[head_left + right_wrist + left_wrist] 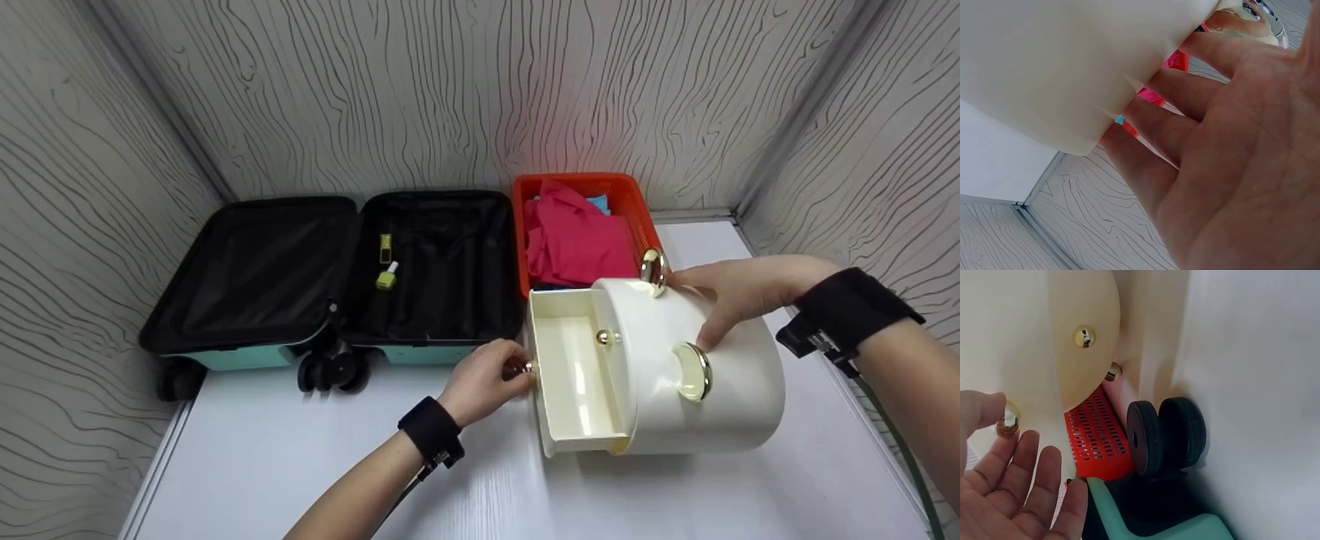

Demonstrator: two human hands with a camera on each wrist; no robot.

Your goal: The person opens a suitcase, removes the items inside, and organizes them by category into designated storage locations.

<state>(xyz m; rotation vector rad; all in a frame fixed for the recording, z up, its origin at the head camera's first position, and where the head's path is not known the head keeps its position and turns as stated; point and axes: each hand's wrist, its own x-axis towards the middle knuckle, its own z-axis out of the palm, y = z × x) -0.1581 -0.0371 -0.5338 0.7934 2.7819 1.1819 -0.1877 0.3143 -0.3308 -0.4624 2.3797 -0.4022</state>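
A cream storage box with a rounded body lies on the white table, its drawer pulled out to the left. My left hand pinches the drawer's gold knob between thumb and index finger, the other fingers spread loosely in the left wrist view. My right hand rests on the box's upper right side. Its fairly straight fingers touch the cream surface, while the thumb lies beside a gold-edged handle. No items show inside the drawer. Another gold knob is on the box's front.
An open suitcase with black lining and mint shell stands at the back left, holding a small green bottle and a yellow item. Behind the box is a red basket with pink cloth. Patterned walls enclose the table.
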